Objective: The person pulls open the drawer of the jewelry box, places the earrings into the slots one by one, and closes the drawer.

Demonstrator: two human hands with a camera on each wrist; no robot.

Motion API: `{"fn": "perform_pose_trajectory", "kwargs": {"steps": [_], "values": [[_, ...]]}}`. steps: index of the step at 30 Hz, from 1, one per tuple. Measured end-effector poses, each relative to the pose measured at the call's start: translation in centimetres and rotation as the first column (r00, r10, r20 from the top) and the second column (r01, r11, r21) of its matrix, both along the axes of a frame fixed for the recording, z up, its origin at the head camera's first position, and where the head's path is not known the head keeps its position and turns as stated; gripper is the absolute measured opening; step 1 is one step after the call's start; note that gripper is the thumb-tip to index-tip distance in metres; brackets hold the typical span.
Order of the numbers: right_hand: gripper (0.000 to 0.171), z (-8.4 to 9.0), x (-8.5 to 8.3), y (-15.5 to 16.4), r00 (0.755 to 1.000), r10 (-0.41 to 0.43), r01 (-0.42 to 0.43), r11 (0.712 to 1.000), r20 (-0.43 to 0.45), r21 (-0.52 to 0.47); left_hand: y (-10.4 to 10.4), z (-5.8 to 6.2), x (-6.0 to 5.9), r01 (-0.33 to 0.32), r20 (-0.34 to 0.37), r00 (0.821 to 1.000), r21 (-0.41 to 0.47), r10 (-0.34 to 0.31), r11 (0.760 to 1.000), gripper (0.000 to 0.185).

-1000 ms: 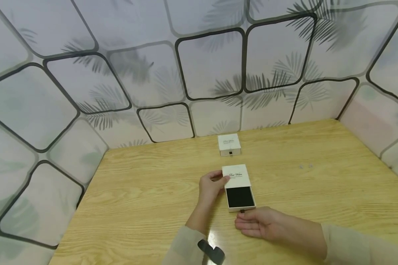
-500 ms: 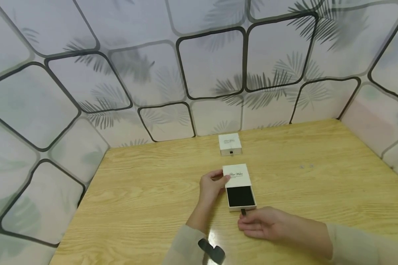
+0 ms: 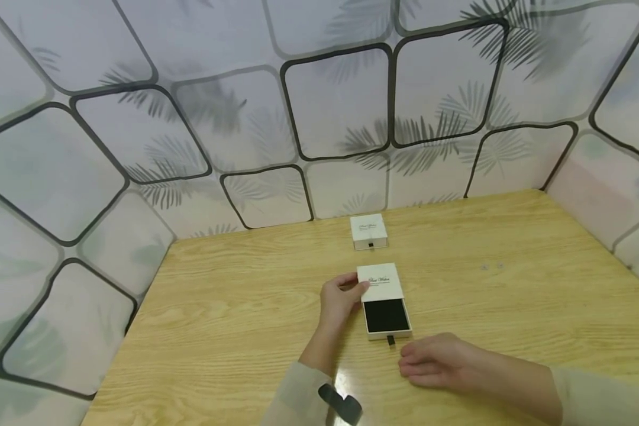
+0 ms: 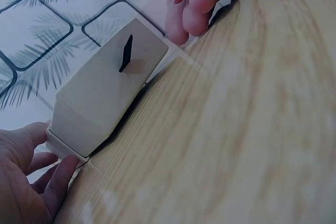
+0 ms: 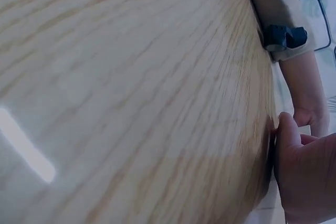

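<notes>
- Right hand has drawn away from the black pull tab, fingers loosely bent, holding nothing.
- Left hand pinches the front box by its cover, lettered "Best Wishes"; finer print is too small to read.
- It lies on the table, drawer partly out.
- Behind it, the back box bears similar script.

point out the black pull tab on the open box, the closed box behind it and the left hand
black pull tab (image 3: 391,341), head view, middle of the tab
closed box (image 3: 369,231), head view, printed top
left hand (image 3: 339,300), head view, middle of the hand
</notes>
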State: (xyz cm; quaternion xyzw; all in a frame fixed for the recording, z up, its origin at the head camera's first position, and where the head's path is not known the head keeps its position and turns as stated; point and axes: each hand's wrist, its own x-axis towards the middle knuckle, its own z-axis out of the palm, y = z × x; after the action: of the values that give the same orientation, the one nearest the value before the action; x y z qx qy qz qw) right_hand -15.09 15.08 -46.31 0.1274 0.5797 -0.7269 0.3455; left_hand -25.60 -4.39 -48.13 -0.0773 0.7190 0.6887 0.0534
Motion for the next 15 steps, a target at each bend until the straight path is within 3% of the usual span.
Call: {"fn": "perform_pose_trajectory", "kwargs": {"steps": [15], "values": [[0.023, 0.4, -1.1, 3.0, 0.985, -0.029, 0.047, 0.994, -0.171, 0.098, -0.1, -0.1, 0.0, 0.026, -0.019, 1.000, 0.021, -0.025, 0.999, 0.036]]}}
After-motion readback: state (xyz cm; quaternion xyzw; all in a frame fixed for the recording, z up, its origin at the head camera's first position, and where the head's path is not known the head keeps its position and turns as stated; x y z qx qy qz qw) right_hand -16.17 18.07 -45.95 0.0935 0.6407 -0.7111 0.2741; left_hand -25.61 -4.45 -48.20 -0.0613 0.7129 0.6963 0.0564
